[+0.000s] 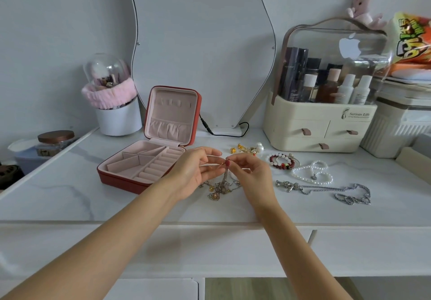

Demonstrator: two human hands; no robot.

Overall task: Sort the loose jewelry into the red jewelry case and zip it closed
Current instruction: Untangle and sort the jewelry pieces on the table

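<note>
The red jewelry case (112, 178) lies open on the white tabletop, its lid upright and its pink compartments bare. Just right of it, my right hand (249, 173) pinches a bundle of thin gold chains (221, 186) at the top, lifting it; the tangled ends and small pendants trail on the table. My left hand (193, 171) is beside it with fingers extended, touching the chains near the pinch. To the right lie a red and white bead bracelet (281, 162), a pearl necklace (312, 172), a silver chain (331, 190) and small gold earrings (245, 148).
A cream cosmetics organizer (314, 134) stands at the back right, a wavy mirror (200, 43) with a black cable at the back centre, and a white brush holder (117, 119) at the back left. The table's front edge (210, 222) runs below my forearms.
</note>
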